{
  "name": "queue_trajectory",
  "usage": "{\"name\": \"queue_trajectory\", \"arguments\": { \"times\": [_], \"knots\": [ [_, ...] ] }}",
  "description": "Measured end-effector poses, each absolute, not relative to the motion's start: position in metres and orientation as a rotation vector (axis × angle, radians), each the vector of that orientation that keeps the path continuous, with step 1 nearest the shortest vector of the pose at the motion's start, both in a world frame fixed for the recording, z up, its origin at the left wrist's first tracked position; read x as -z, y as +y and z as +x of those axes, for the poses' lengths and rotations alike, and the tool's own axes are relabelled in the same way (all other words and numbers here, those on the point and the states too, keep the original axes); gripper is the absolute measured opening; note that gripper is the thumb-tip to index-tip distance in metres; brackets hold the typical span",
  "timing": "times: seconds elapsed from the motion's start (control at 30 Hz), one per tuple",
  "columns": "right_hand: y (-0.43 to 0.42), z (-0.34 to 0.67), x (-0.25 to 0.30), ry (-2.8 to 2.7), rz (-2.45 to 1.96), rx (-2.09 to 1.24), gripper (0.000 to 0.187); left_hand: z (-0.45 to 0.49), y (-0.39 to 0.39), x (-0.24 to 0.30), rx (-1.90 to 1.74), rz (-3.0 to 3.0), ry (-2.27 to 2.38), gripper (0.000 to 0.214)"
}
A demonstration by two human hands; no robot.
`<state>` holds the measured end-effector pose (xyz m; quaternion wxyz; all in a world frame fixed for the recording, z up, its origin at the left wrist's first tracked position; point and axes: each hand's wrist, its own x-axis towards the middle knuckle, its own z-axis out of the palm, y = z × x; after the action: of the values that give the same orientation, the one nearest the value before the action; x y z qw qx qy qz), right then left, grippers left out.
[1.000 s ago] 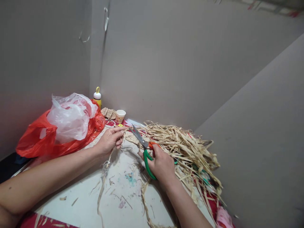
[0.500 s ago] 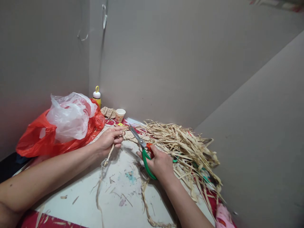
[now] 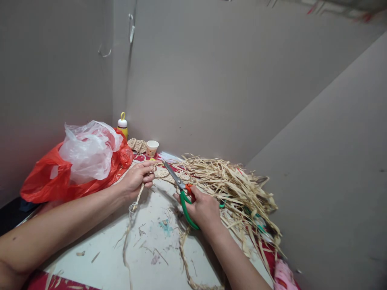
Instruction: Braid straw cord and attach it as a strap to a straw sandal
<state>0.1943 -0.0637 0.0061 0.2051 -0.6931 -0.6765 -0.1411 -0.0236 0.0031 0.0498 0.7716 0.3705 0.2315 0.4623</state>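
My left hand (image 3: 139,177) is closed on a thin braided straw cord (image 3: 139,196), whose loose tail hangs down over the white board. In my right hand (image 3: 204,207) are scissors (image 3: 175,175) with green and orange handles. Their blades look closed, and the tips reach close to my left fingertips; whether they touch the straw is hard to tell. A second, thicker braid (image 3: 185,257) lies below my right hand. Behind my hands rests a pale woven straw piece (image 3: 165,174), partly hidden.
A large heap of dry straw strips (image 3: 229,181) spreads at the right. Red and white plastic bags (image 3: 50,173) sit at the left. A yellow bottle (image 3: 122,125), a paper cup (image 3: 152,149) and a woven sole-shaped piece (image 3: 137,145) stand by the wall. Straw scraps litter the white board (image 3: 102,270).
The view has tilted up slightly. Both hands keep nearly the same pose, with the scissors still held near the left fingertips.
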Motion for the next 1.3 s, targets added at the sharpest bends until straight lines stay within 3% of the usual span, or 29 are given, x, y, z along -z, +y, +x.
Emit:
{"name": "queue_trajectory", "arguments": {
  "times": [0.37,0.67,0.93,1.3],
  "knots": [
    [-0.063,0.198,-0.002,-1.854,-1.825,0.457,0.035,-0.023,0.006,-0.047,-1.028,0.816,0.533,0.015],
    [-0.062,0.202,-0.007,-1.806,-1.893,0.315,0.031,-0.022,0.008,-0.044,-1.011,0.799,0.583,0.004],
    [-0.064,0.194,-0.014,-2.047,-1.785,0.468,0.027,-0.021,0.006,-0.047,-1.081,0.794,0.64,0.021],
    [-0.067,0.19,-0.015,-1.959,-1.784,0.727,0.028,-0.02,0.005,-0.035,-1.263,1.125,0.779,0.031]
  ]
}}
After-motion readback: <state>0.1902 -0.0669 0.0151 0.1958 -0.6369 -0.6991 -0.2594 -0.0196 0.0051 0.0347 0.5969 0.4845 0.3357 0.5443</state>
